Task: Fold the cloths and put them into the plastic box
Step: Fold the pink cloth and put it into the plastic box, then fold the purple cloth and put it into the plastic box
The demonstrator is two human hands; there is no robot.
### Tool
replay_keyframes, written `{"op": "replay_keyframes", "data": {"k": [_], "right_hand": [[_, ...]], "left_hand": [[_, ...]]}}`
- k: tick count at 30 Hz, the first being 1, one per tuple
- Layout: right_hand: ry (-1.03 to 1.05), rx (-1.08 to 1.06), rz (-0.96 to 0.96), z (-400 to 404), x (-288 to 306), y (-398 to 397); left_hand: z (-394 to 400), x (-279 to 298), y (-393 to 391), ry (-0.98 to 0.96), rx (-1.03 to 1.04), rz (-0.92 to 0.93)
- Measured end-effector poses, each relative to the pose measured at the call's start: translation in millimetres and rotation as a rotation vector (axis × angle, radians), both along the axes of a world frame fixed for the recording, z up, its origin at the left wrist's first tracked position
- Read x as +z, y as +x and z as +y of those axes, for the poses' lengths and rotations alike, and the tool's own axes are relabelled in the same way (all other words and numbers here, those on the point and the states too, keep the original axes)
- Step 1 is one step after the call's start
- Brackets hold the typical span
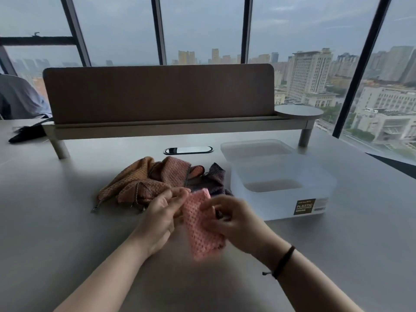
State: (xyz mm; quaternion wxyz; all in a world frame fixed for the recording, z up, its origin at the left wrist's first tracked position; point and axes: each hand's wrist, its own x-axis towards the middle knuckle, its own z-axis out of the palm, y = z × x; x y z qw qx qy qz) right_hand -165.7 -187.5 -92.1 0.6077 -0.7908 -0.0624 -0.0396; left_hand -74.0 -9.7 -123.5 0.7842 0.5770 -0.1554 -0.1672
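Pink waffle-textured cloth (203, 228) is held between both hands just above the grey table (67, 221), folded into a narrow strip. The left hand (161, 218) has its fingers curled on the left edge of this cloth, and the right hand (229, 218) pinches the right side, with a dark band (282, 263) on its wrist. The picture is a little blurred here, so I cannot tell the exact fold.

Behind the hands lies a loose pile of cloths (144, 181), orange and brownish, with one dark purple cloth (213, 179) at its right end. Just right of the pile stands the plastic box (283, 188), translucent white, with a dark label on its front. Its lid (254, 149) lies behind it, touching it. Further back a desk divider (157, 93) stands before big windows.
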Motion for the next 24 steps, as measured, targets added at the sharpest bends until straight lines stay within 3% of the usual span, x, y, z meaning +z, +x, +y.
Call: {"op": "replay_keyframes", "data": {"k": [3,7,10,13,17,21,24], "right_hand": [[0.020,-0.069,-0.093,-20,44,-2],[-0.100,-0.333,-0.120,-75,81,21],[-0.043,-0.367,0.091,-100,80,41],[0.018,-0.218,0.381,-104,67,59],[-0.413,-0.144,0.513,-97,56,71],[-0.707,-0.041,0.571,-82,62,70],[-1.106,-0.068,0.474,-78,59,72]], "left_hand": [[1,0,5,-0.033,-0.029,0.022],[-4,-2,4,-0.054,-0.002,0.056],[-5,-2,2,-0.052,-0.005,0.056],[-5,0,1,-0.053,-0.003,0.060],[-7,1,1,-0.066,-0.001,0.068],[-6,0,2,-0.074,-0.003,0.073],[-6,0,3,-0.075,-0.015,0.072]]}}
